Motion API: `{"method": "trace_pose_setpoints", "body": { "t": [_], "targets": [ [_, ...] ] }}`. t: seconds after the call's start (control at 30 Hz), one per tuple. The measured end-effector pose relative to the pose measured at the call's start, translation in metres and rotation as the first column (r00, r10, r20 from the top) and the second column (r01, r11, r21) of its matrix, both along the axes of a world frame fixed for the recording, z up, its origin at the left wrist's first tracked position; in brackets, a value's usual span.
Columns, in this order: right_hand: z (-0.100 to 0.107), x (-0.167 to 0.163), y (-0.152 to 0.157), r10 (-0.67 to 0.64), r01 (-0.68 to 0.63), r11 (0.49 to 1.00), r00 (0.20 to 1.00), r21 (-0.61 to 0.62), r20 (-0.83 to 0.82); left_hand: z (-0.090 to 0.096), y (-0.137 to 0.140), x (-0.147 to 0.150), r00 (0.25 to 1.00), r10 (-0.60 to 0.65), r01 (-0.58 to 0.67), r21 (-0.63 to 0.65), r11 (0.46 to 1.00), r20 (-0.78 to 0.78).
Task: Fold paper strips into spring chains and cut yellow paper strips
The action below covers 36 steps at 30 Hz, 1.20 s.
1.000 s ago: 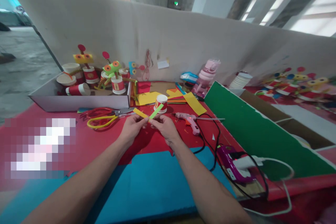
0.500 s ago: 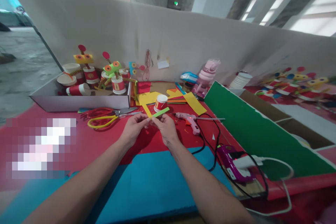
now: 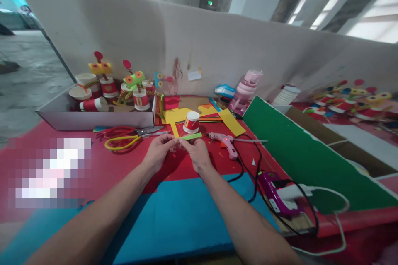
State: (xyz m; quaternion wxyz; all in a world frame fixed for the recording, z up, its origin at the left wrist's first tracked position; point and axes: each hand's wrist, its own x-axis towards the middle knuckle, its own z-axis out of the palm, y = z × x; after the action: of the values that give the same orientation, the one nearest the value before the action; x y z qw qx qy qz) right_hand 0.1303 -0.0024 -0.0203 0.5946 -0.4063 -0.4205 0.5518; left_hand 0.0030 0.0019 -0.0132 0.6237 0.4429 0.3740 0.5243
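A green paper strip (image 3: 192, 136) and a yellow paper strip (image 3: 174, 129) meet at an angle between my hands. My left hand (image 3: 160, 149) pinches near where they meet, fingers closed. My right hand (image 3: 199, 154) pinches the green strip close by; its free end sticks out to the right above my fingers. The yellow strip runs away from me. My fingertips hide the exact join. Just beyond the strips a red and white paper cup (image 3: 191, 122) stands upside down. Right of my hands lies a pink glue gun (image 3: 226, 140) with a glue stick in its back.
Scissors with yellow handles (image 3: 122, 144) lie on the left, before a white box (image 3: 96, 122) of cup figures. Yellow paper sheets (image 3: 231, 122) lie behind the cup. A green-sided box (image 3: 298, 153), purple power strip (image 3: 276, 194) and black cord (image 3: 256, 174) occupy the right. A blue board (image 3: 186, 215) is in front.
The green strip has turned, its free end dipping towards me so that it lies flatter. My hands stay in almost the same place, still pinching.
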Motion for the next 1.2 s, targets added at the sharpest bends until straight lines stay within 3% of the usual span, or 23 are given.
{"method": "trace_pose_setpoints", "body": {
  "t": [0.23, 0.4, 0.67, 0.83, 1.2],
  "targets": [
    [0.003, 0.004, 0.0, -0.079, 0.074, 0.996, 0.987, 0.044, 0.137, 0.003, 0.0, 0.001, 0.998, 0.062, -0.061, -0.071, 0.996, 0.01],
    [0.007, 0.007, 0.002, 0.021, -0.028, 0.997, 0.995, -0.077, -0.098, 0.009, -0.001, 0.0, 0.991, 0.07, -0.049, -0.182, 0.982, 0.11],
    [0.008, 0.005, -0.001, 0.116, -0.156, 0.977, 0.961, -0.147, -0.253, 0.005, 0.0, 0.001, 0.996, 0.05, -0.044, -0.077, 0.996, 0.079],
    [0.01, 0.007, -0.003, 0.133, -0.166, 0.977, 0.966, -0.134, -0.223, 0.005, -0.001, 0.001, 0.997, 0.079, -0.079, -0.017, 0.997, 0.012],
    [0.006, 0.005, -0.001, 0.099, -0.116, 0.981, 0.989, -0.156, -0.113, 0.006, -0.004, 0.003, 0.995, 0.094, -0.092, -0.051, 0.994, 0.037]
  ]
}}
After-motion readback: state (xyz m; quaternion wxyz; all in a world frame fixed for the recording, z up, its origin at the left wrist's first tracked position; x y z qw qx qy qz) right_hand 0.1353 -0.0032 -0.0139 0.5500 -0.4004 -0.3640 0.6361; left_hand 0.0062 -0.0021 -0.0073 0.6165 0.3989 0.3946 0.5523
